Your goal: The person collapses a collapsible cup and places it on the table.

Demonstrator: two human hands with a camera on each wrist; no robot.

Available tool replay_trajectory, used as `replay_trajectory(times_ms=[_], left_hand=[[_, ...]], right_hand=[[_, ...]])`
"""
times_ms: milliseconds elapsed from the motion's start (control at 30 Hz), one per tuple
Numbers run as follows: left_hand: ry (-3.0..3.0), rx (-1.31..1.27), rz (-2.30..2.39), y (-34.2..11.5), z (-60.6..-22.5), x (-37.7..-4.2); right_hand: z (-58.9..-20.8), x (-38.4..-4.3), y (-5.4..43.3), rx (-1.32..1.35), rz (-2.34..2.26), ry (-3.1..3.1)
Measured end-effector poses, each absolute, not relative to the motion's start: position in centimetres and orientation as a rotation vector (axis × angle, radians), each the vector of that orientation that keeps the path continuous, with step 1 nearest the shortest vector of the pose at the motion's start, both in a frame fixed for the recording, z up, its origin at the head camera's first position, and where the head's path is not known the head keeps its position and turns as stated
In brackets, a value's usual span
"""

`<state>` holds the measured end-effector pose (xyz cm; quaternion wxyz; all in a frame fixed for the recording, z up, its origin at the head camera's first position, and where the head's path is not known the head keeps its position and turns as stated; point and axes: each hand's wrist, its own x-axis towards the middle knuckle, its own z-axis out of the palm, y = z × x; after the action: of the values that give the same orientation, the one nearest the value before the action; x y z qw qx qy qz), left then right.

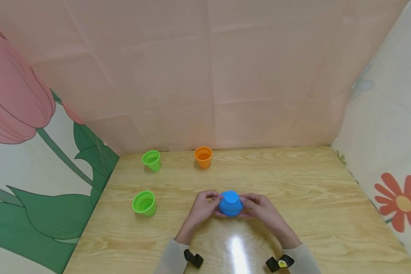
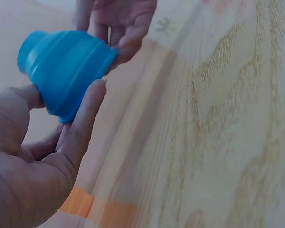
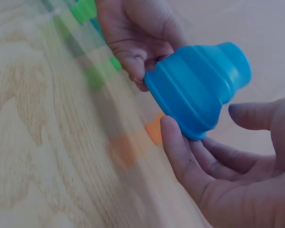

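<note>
The left hand (image 1: 202, 207) and the right hand (image 1: 263, 211) both hold one blue cup (image 1: 231, 205) between them, each with its fingers bent at the cup's wide rim. The cup is upside down, its narrow base upward, in front of the person and a little above the table (image 1: 328, 198).

From the head view I see the base as a flat round top, but the ridges of the wall hardly appear. The two wrist views show these stepped ridges well, and also the fingers below the rim. In the right wrist view the right thumb comes just beside the wall; if it touches there, I cannot tell. The inside of the cup is hidden.

At each wrist sits a black device, the left one (image 1: 193, 259) and the right one (image 1: 279, 263), by pale sleeves (image 1: 171, 257).

To the left of the hands stands the front green cup (image 1: 144, 203), well apart from them. The rear green cup (image 1: 152, 160) and the orange cup (image 1: 203, 157) stand near the back edge, where the pink backdrop (image 1: 205, 76) begins. Toward the right edge, by the red flower (image 1: 404, 203), the wood stretches widely.
</note>
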<state>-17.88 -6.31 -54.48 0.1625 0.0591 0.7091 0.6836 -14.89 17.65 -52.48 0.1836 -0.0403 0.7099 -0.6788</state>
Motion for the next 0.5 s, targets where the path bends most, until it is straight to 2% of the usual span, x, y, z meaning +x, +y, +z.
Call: replay_trajectory(times_ms=[500], left_hand=[[2.047,0.137,2.001,-6.41,-54.63,-17.65]], right_hand=[[-52.75,-14.7,17.53,-0.156,-1.972,1.969]])
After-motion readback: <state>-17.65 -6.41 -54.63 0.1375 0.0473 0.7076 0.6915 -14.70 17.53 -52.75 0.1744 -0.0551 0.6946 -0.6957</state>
